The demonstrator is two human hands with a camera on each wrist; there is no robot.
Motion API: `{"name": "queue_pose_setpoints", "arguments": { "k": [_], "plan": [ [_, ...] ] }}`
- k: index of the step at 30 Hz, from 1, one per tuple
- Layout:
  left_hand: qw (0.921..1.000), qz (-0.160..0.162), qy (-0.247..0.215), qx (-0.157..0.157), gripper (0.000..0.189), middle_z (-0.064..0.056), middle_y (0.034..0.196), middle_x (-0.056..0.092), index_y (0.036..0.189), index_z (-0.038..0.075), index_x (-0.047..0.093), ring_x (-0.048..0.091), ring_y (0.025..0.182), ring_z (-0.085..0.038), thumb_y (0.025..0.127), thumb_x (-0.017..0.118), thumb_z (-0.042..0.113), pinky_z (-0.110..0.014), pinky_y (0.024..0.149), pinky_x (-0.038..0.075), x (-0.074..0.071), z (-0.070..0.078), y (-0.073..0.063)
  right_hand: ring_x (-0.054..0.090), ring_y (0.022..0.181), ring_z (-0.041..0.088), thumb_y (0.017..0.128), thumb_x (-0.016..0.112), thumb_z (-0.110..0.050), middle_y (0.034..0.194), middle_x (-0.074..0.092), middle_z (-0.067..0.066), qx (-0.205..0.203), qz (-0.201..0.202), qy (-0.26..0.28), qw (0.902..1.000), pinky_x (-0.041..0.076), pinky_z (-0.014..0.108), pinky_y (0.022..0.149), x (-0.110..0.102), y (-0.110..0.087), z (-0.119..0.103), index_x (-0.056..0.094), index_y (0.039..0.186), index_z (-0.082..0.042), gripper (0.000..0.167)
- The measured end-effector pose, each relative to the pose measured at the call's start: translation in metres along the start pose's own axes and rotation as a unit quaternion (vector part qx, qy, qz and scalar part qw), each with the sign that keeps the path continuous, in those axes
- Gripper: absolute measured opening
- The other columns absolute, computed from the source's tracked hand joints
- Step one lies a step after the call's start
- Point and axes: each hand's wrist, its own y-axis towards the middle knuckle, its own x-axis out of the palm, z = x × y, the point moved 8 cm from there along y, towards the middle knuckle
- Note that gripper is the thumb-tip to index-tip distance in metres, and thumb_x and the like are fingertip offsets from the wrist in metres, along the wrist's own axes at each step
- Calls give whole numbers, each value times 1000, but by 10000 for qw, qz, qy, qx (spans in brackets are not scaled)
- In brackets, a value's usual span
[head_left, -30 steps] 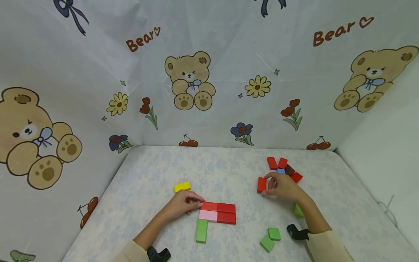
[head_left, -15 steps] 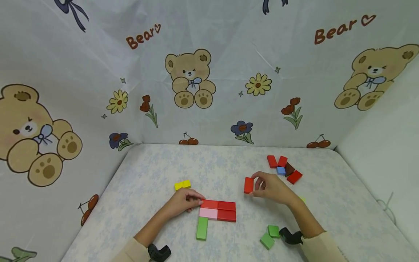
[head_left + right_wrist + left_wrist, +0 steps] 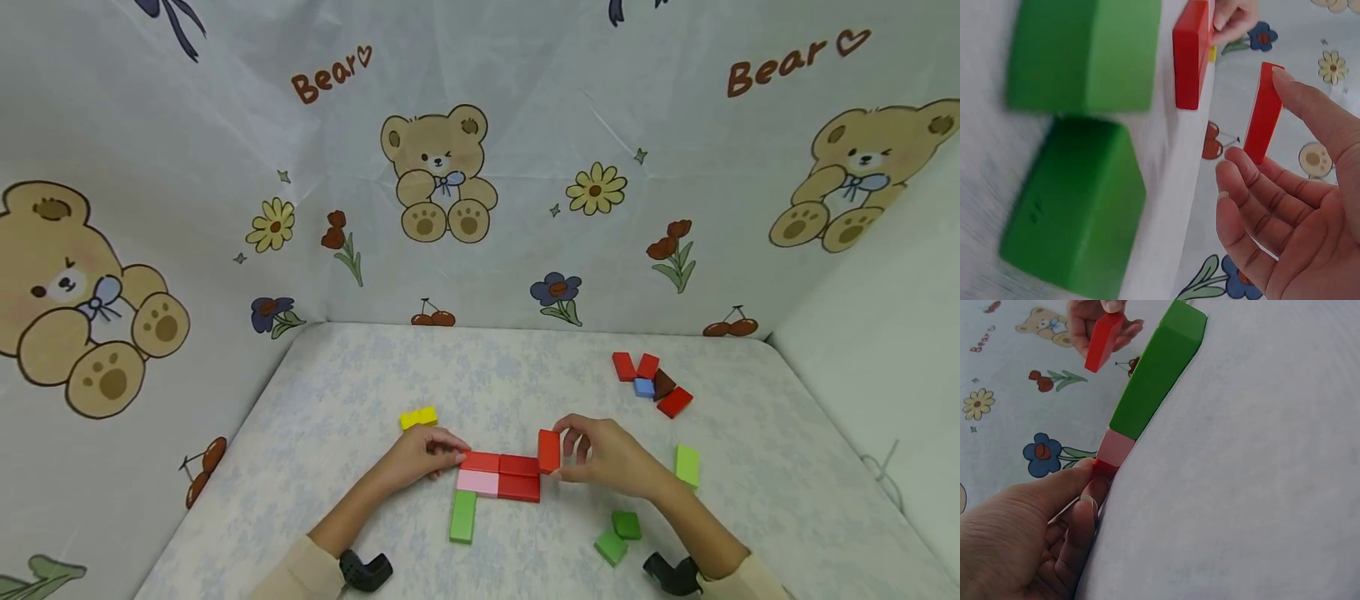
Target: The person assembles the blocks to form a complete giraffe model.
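Observation:
My right hand pinches a red rectangular block between thumb and fingers. In the right wrist view this held block is raised off the table. It overlaps the right end of a flat group: red blocks, a pink block and, below the pink one, a long green block. At the group's left end, my left hand grips the upper-left red block with thumb and forefinger. The left wrist view shows the thumb on that block's end.
Yellow blocks lie behind my left hand. Two green blocks sit near my right forearm, with a light green block beyond it. At the back right are red blocks, a blue block and a brown triangle.
My right hand has carried the red block leftward and toward me, from near the back-right blocks to the group's right end. My left hand has stayed at the group's left end.

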Motion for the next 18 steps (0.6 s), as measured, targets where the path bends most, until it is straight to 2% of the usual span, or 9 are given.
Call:
{"name": "queue_pose_setpoints", "arguments": {
  "k": [10, 18],
  "plan": [
    [10000, 17, 42, 47, 15, 0, 76, 66, 107, 20, 80, 54, 55, -9, 93, 76, 27, -27, 52, 53, 0, 1, 4, 59, 74, 13, 77, 90, -32, 91, 66, -5, 127, -327, -162, 9993, 51, 25, 58, 23, -19, -19, 65, 122, -13, 55],
    [9999, -57, -83, 13, 17, -1, 85, 70, 109, 20, 79, 56, 57, -10, 94, 76, 26, -28, 54, 54, 0, -1, 1, 53, 72, 8, 74, 90, -41, 87, 63, -11, 253, -610, -564, 9962, 46, 24, 59, 41, -31, -26, 67, 121, -14, 58]
  ]
}}
